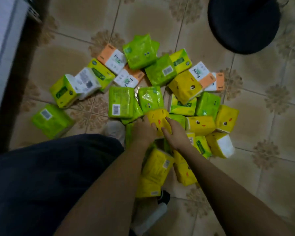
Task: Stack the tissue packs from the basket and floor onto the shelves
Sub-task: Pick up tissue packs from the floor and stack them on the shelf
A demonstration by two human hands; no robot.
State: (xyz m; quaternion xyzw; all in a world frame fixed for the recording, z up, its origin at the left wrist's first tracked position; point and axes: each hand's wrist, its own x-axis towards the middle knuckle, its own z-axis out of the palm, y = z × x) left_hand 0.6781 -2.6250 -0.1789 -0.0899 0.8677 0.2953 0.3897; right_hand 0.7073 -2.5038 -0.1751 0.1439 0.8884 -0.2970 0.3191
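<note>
Several tissue packs lie scattered on the tiled floor (75,21): green ones (121,101), yellow ones with a cartoon face (200,124) and orange-and-white ones (111,57). Both my hands reach down to one yellow face pack (157,119) near the pile's front. My left hand (144,129) grips its left side. My right hand (173,132) holds its right side, with the fingers curled over the top. A lone green pack (51,120) lies apart at the left.
A white shelf unit's edge (5,48) runs along the left side. A round black basket or tub (243,23) stands at the upper right. My dark trouser leg (49,176) and a shoe (114,130) are at the lower left, close to the pile.
</note>
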